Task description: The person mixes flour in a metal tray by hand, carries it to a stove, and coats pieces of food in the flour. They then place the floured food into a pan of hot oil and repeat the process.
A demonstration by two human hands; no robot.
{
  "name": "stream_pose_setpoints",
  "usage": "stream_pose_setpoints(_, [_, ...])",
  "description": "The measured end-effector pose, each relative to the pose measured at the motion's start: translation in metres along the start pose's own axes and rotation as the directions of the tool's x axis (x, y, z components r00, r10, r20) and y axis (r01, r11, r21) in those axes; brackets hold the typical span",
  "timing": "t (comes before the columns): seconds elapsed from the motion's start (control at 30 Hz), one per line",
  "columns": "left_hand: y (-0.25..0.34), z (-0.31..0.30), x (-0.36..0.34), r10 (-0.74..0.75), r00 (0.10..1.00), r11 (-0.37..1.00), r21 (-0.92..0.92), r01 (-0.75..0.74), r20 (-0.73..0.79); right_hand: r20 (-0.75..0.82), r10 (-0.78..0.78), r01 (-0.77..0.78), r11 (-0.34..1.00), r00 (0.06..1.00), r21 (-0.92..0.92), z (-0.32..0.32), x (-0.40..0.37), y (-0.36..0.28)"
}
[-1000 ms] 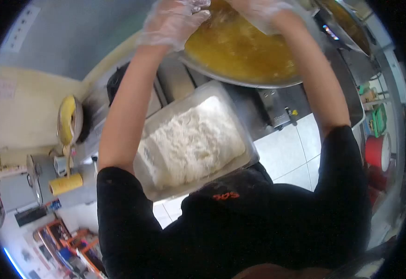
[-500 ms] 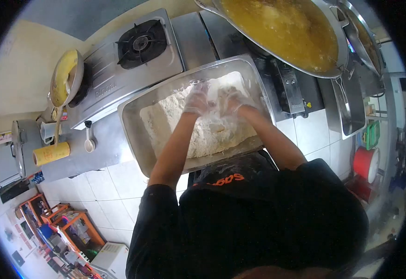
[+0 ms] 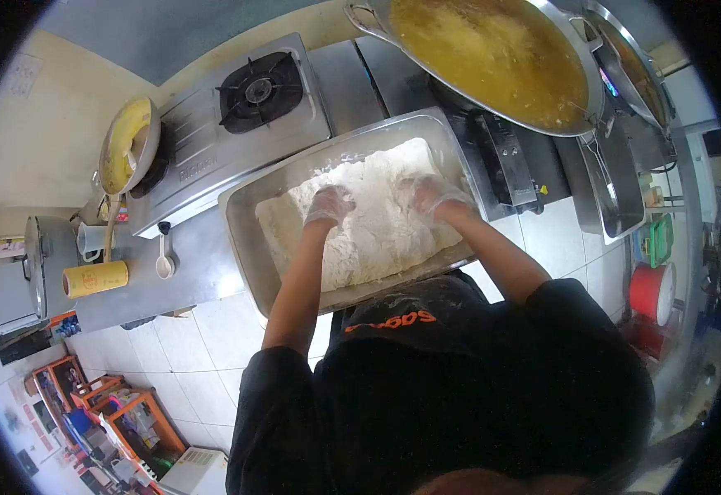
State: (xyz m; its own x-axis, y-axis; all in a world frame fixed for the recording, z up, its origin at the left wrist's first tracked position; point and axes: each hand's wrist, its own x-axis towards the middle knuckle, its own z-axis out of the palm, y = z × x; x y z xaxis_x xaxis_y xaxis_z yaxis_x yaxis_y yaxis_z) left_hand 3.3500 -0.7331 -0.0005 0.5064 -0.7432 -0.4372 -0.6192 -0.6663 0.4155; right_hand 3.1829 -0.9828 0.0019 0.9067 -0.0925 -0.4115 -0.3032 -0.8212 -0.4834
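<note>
Surface [image 3: 203, 257] lies left of my half-curled left hand [image 3: 330, 204] and right hand [image 3: 438, 198], grip unclear; flour [image 3: 374, 203] between them seems light, soft, best scooped.

One head cam on me: wide, round-edged view, looking forward and steeply down past my shirt [image 3: 468, 379] at my hands [image 3: 329, 205], fairly near.

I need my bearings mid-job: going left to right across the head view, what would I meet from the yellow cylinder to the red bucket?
Yellow cylinder, white spoon, black burner, gloved left hand, gloved right hand, red bucket.
</note>
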Motion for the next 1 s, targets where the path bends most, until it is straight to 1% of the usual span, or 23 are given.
stream_pose_setpoints(0.07, [0.003,-0.003,-0.005,-0.030,0.999,0.997,0.070,0.031,-0.021,-0.041,-0.041,0.037,0.995,0.998,-0.092,-0.002,-0.001,0.006])
stream_pose_setpoints(0.13, [0.020,-0.031,-0.023,-0.061,0.995,0.968,-0.249,0.040,-0.075,-0.222,-0.293,0.327,0.936,0.930,0.131,-0.008,-0.005,0.007])
stream_pose_setpoints(0.17, [0.020,-0.032,-0.026,-0.065,0.995,0.968,-0.248,0.045,-0.074,-0.221,-0.295,0.329,0.935,0.930,0.134,-0.012,-0.011,0.002])
stream_pose_setpoints(0.2, [0.015,-0.028,-0.027,-0.118,0.991,0.944,-0.318,0.091,-0.068,-0.134,-0.223,0.206,0.970,0.965,-0.132,-0.032,-0.030,-0.021])
stream_pose_setpoints(0.23, [0.011,-0.025,-0.026,-0.168,0.984,0.913,-0.386,0.132,-0.059,-0.073,-0.125,0.086,0.914,0.990,-0.397,-0.043,-0.040,-0.036])
stream_pose_setpoints(0.27, [0.004,-0.017,-0.022,-0.165,0.984,0.915,-0.383,0.129,-0.061,-0.077,-0.124,0.084,0.914,0.989,-0.397,-0.042,-0.039,-0.035])
stream_pose_setpoints(0.33, [-0.010,0.005,-0.013,-0.075,0.993,0.992,-0.107,0.066,-0.087,0.036,-0.257,0.239,0.828,0.966,-0.507,-0.031,-0.033,-0.027])
stream_pose_setpoints(0.37, [-0.011,0.016,-0.010,-0.070,0.994,0.993,-0.104,0.061,-0.086,0.031,-0.253,0.234,0.830,0.967,-0.506,-0.022,-0.029,-0.024])
stream_pose_setpoints(0.43, [0.003,0.028,-0.009,-0.081,0.896,0.997,-0.042,0.070,-0.436,0.015,-0.157,0.148,0.887,0.987,-0.437,-0.008,-0.019,-0.024])
stream_pose_setpoints(0.47, [0.013,0.026,-0.005,-0.078,0.896,0.997,-0.038,0.069,-0.437,0.011,-0.157,0.147,0.888,0.987,-0.436,-0.009,-0.016,-0.027])
stream_pose_setpoints(0.53, [0.042,0.005,-0.003,-0.245,0.968,0.960,-0.157,0.233,-0.062,0.188,-0.040,0.116,0.903,0.981,-0.414,-0.037,-0.022,-0.052])
stream_pose_setpoints(0.57, [0.044,0.011,-0.001,-0.244,0.967,0.960,-0.156,0.232,-0.068,0.184,-0.043,0.117,0.901,0.982,-0.417,-0.053,-0.027,-0.058])
stream_pose_setpoints(0.63, [0.038,0.036,0.006,0.009,0.954,0.998,0.065,0.011,-0.299,0.249,-0.444,0.509,0.739,0.861,-0.442,-0.079,-0.035,-0.061])
stream_pose_setpoints(0.67, [0.031,0.048,0.009,0.049,0.944,0.990,0.142,-0.002,-0.327,0.252,-0.443,0.510,0.737,0.860,-0.444,-0.060,-0.029,-0.044])
stream_pose_setpoints(0.7, [0.036,0.038,0.004,0.049,0.943,0.990,0.141,-0.002,-0.328,-0.022,-0.456,0.449,0.883,0.890,-0.135,-0.021,-0.014,-0.014])
stream_pose_setpoints(0.73, [0.045,0.019,-0.007,0.003,0.968,0.996,-0.081,-0.024,-0.253,-0.280,-0.351,0.414,0.886,0.894,0.211,0.002,-0.005,0.006])
stream_pose_setpoints(0.77, [0.050,0.008,-0.013,-0.025,0.986,0.953,-0.300,-0.027,-0.167,-0.281,-0.350,0.413,0.886,0.894,0.212,0.005,-0.003,0.013])
stream_pose_setpoints(0.8, [0.049,0.013,-0.014,-0.025,0.986,0.954,-0.300,-0.026,-0.165,-0.256,-0.482,0.425,0.871,0.838,-0.248,0.007,-0.002,0.019])
stream_pose_setpoints(0.83, [0.048,0.020,-0.015,0.071,0.962,0.968,-0.215,-0.130,-0.264,-0.167,-0.591,0.359,0.665,0.789,-0.655,-0.001,-0.005,0.010])
stream_pose_setpoints(0.87, [0.047,0.027,-0.016,0.170,0.920,0.967,-0.119,-0.224,-0.353,-0.165,-0.594,0.362,0.663,0.788,-0.656,-0.005,-0.013,-0.001])
stream_pose_setpoints(0.9, [0.055,0.021,-0.024,0.166,0.919,0.968,-0.120,-0.222,-0.357,-0.324,-0.391,0.336,0.918,0.862,-0.212,-0.034,-0.039,-0.045])
stream_pose_setpoints(0.93, [0.072,0.006,-0.035,0.165,0.892,0.947,-0.186,-0.263,-0.421,-0.355,-0.132,0.244,0.925,0.926,0.291,-0.052,-0.056,-0.073])
stream_pose_setpoints(1.0, [0.079,0.009,-0.034,0.159,0.861,0.918,-0.248,-0.309,-0.483,-0.297,-0.151,0.238,0.929,0.943,0.284,-0.057,-0.060,-0.083])
